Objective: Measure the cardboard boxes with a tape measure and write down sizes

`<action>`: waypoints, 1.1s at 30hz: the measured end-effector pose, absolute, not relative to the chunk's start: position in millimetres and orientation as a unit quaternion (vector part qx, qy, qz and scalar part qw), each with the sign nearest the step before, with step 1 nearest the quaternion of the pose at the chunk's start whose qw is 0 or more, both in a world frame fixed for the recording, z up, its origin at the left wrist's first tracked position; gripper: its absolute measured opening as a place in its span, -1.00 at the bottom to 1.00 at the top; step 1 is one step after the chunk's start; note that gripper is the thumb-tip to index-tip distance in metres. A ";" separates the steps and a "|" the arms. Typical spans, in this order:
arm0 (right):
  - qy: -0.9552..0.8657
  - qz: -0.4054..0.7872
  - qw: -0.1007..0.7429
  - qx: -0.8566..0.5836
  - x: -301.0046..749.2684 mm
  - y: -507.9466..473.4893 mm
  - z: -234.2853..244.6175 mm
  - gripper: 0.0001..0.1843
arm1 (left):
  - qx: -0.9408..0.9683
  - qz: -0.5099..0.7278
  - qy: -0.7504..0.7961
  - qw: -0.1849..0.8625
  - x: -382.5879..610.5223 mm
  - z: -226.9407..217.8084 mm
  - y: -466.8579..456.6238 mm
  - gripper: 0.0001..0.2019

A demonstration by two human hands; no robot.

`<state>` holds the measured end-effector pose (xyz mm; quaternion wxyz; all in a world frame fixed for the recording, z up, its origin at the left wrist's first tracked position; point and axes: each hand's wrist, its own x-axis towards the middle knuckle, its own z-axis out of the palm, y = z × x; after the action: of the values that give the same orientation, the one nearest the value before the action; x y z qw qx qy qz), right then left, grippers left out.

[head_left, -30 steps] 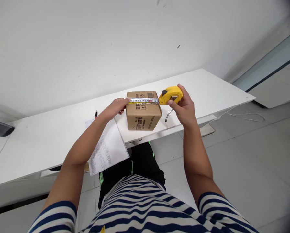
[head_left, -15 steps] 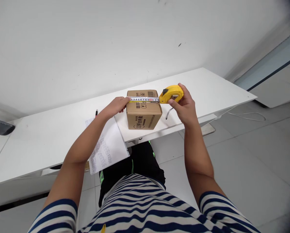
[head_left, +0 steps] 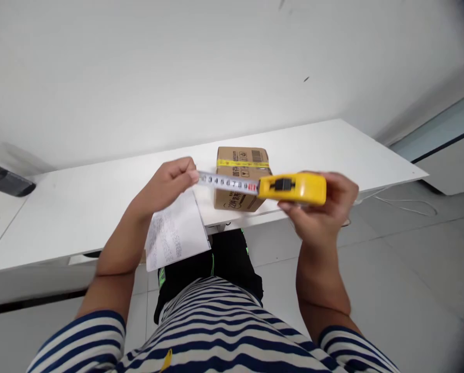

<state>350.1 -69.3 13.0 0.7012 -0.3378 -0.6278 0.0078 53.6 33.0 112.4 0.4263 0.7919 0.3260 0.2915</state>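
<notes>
My right hand (head_left: 325,210) grips the yellow case of a tape measure (head_left: 294,188), raised toward me off the table. Its blade (head_left: 228,182) is drawn out to the left, numbers facing up, with a red mark near the case. Pinched between the thumb and fingers of my left hand (head_left: 170,181) is the free end of the blade. Behind the stretched blade stands a brown cardboard box (head_left: 237,199) with printed text and a strip of yellow tape (head_left: 243,163) across its top. The blade hides part of the box.
The box stands on a long white table (head_left: 84,202) against a white wall. A sheet of paper (head_left: 177,228) with writing overhangs the table's front edge. At the far left lies a dark object (head_left: 6,178). A white cable (head_left: 406,204) runs across the floor at right.
Both hands have lifted the tape measure off the box top toward me. The case has turned so its black button faces up, and less blade shows. The box stays on the table.
</notes>
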 end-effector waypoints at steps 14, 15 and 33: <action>-0.780 -0.129 0.549 -0.273 162.4 -63.6 -50.1 -0.62 | 0.430 0.369 0.315 0.761 -18.4 -5.4 -74.1 -0.29; -0.785 -0.141 0.535 -0.278 152.4 -55.8 -49.6 -0.59 | 0.392 0.393 0.315 0.770 -21.0 -4.2 -65.2 -0.33; -0.857 0.027 0.098 -0.504 141.5 150.3 -55.4 -0.41 | 0.111 0.486 0.369 0.784 -120.0 -32.6 167.0 -0.63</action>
<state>141.5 150.3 -55.4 0.0983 -0.5044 -0.8574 0.0270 -120.0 167.0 -32.6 0.7841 0.1115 0.3693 0.4862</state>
